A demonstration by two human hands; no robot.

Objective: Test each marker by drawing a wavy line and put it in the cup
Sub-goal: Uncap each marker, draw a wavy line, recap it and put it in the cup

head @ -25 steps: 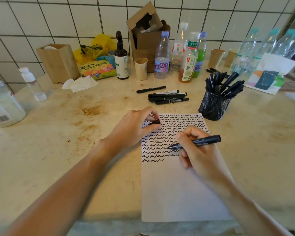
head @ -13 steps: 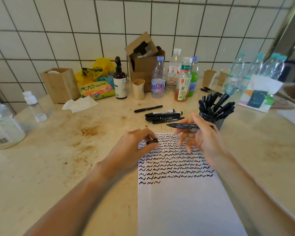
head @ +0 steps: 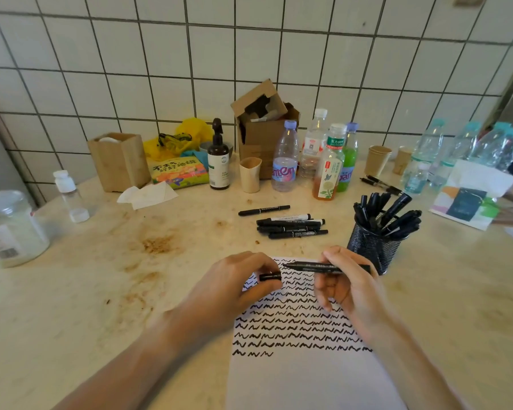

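Stained counter (head: 71, 291) under paper (head: 302, 380), markers (head: 290, 224)

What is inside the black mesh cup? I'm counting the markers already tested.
The mesh cup holds a bunch of black markers standing tilted; their lower ends overlap, so no exact count.

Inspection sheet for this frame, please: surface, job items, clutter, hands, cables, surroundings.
Surface: counter with brown stains.
Job's things: paper with wavy lines; mesh cup full of markers; five loose markers behind the paper.
Clutter: bottles, cardboard box, paper cups, jar.
Hands: left hand pinches the cap; right hand holds the uncapped marker, tip toward the cap.
Cables: nothing seen.
Surroundings: tiled wall.
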